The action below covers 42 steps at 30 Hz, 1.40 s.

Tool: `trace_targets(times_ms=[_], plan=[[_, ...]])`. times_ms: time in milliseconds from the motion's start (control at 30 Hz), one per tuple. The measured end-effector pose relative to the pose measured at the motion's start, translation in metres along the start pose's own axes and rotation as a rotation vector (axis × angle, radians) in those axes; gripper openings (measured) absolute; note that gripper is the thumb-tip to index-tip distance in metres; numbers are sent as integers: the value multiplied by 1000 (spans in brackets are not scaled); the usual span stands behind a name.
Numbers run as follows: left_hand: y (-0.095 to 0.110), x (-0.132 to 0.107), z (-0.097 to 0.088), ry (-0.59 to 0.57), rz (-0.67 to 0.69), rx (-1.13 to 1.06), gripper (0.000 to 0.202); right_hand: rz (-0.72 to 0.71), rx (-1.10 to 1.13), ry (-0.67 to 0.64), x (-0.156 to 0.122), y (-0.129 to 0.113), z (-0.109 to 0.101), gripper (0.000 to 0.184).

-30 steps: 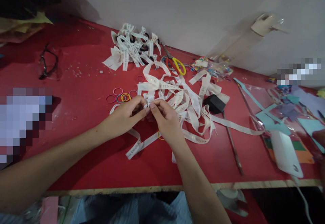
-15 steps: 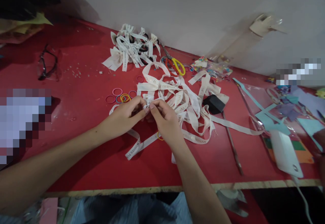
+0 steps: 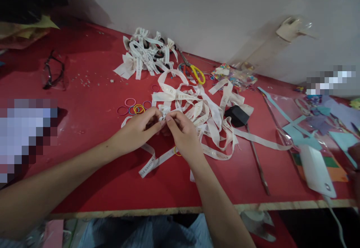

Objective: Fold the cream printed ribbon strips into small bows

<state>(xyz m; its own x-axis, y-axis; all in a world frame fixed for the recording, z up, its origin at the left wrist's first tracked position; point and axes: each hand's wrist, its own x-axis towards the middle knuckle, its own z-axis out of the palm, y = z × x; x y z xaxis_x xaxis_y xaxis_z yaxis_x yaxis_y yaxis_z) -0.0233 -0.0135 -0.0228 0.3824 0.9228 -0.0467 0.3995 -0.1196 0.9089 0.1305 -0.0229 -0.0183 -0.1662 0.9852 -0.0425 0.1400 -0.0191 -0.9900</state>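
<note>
Both of my hands meet over the red table. My left hand (image 3: 142,128) pinches a bunched piece of white printed ribbon (image 3: 164,109) between thumb and fingers. Fingertips of my right hand (image 3: 184,132) press on the same ribbon from the other side. One printed tail (image 3: 153,165) lies below my hands, partly under my right wrist. A yellow elastic band (image 3: 177,151) shows beside that wrist. Behind my hands spreads a tangle of loose printed ribbon (image 3: 194,97). Several coloured elastic bands (image 3: 130,102) lie left of my fingers. What sits right between the fingertips is hidden.
At the back lie a pile of tied ribbon bows (image 3: 146,51) with black bands and yellow-and-red scissors (image 3: 198,73). A black block (image 3: 237,115) with a thin rod, a white corded device (image 3: 316,169) and blue scraps (image 3: 300,132) are on the right. Glasses (image 3: 53,70) rest at left.
Hardly anything differs. My hands keep their pinch on the ribbon at the same spot, with only a slight shift of the fingers and of the view.
</note>
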Motion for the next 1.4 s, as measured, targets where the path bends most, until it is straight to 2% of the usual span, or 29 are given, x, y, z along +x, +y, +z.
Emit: trace_targets(times_ms=[333,1400], plan=[[-1,0,0,-5,12,-13,20,1,17,-1,0,1,0,15],[1,0,0,-20,2,-4,17,-14,-124,14,-1,1,0,18]])
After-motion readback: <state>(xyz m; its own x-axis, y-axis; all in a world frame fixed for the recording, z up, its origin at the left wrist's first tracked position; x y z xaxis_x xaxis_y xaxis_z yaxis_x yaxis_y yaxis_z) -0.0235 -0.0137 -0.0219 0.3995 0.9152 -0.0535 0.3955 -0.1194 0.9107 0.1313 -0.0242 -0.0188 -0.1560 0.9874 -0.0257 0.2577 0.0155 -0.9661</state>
